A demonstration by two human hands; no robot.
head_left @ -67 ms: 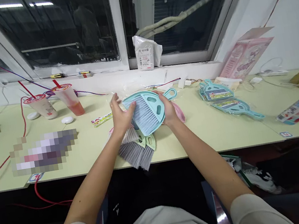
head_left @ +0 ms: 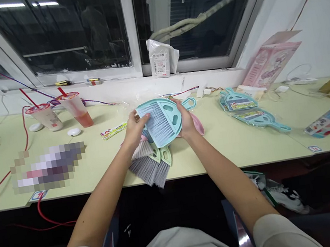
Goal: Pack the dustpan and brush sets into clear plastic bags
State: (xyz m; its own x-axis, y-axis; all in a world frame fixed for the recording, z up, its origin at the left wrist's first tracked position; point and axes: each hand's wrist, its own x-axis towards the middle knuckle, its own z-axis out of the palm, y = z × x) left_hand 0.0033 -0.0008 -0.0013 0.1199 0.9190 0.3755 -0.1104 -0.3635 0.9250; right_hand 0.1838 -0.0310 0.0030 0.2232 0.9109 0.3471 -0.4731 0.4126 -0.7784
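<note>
A: What surrounds you?
B: Across the top of your frame, dark window panes (head_left: pixel 59 36) sit in white window frames (head_left: pixel 130 24), above a white ledge (head_left: pixel 121 86).
A: Any light?
B: Bright strips of light (head_left: pixel 10 5) show in the pane at upper left.
A: Elsewhere?
B: A white wall (head_left: pixel 320 19) stands at your upper right. A pale yellow-green tabletop (head_left: pixel 219 148) spans the middle; below its front edge, your view is mostly dark.

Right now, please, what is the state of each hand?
Left hand: closed, holding one side of the blue brush-and-dustpan set.
Right hand: closed, holding the opposite side of the same set.
</note>
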